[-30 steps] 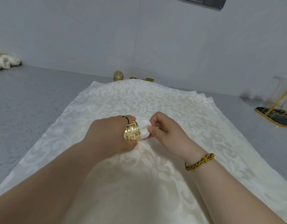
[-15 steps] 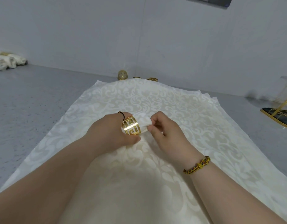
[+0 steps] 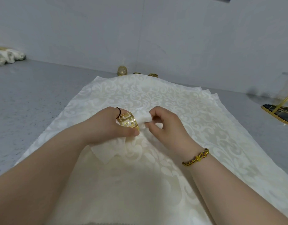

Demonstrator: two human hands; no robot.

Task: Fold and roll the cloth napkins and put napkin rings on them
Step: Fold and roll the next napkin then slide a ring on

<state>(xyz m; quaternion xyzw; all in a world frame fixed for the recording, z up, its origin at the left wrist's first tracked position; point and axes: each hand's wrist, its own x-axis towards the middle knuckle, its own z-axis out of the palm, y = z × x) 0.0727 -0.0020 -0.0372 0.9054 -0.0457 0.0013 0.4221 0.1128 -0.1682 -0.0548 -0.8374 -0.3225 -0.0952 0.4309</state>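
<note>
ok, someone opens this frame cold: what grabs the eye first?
The gold napkin ring at centre: the left hand grips it while the right hand pinches the rolled white napkin poking through it. Beneath them, a stack of cream patterned napkins covers the grey table. Spare gold rings sit at its far edge by the wall, and finished rolls lie far left.

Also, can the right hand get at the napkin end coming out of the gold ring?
Probably yes: the right hand pinches that napkin end beside the gold ring, which the left hand holds.
</note>
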